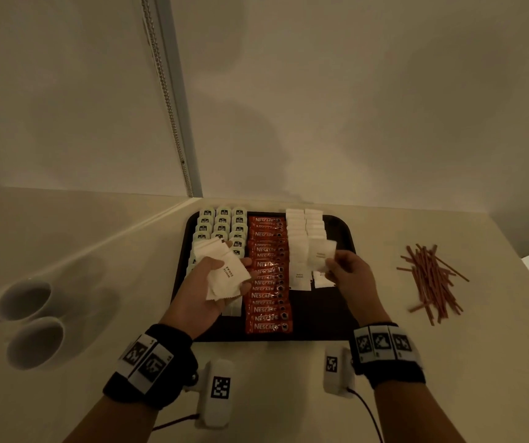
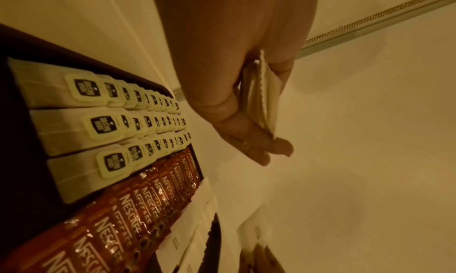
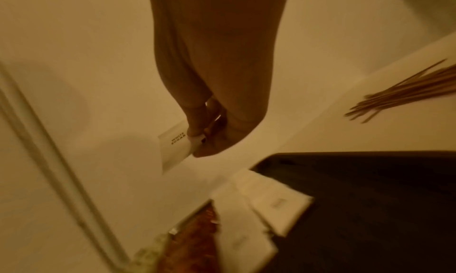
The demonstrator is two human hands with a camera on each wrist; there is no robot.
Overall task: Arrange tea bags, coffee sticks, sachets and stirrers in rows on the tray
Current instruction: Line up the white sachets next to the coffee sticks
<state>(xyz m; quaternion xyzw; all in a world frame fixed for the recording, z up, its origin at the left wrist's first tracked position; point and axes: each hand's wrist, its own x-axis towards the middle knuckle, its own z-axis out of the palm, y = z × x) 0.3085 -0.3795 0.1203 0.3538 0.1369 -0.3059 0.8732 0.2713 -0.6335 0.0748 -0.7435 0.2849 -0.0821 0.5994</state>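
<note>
A black tray [image 1: 336,311] holds rows of tea bags [image 1: 221,220], red Nescafe coffee sticks [image 1: 268,279] and white sugar sachets [image 1: 301,241]. My left hand [image 1: 212,282] hovers over the tea bags, palm up, holding a fanned stack of white sachets [image 1: 225,270]; the wrist view shows the stack [image 2: 261,94] between thumb and fingers. My right hand [image 1: 346,270] pinches one white sugar sachet [image 1: 320,254] above the right sachet row; the same sachet [image 3: 175,146] appears in its wrist view. Brown stirrers [image 1: 429,279] lie in a loose pile on the counter, right of the tray.
Two white cups [image 1: 30,321] stand at the left on the counter. The wall rises just behind the tray, with a bead chain [image 1: 164,91] hanging down it. The right part of the tray [image 3: 370,209] is bare.
</note>
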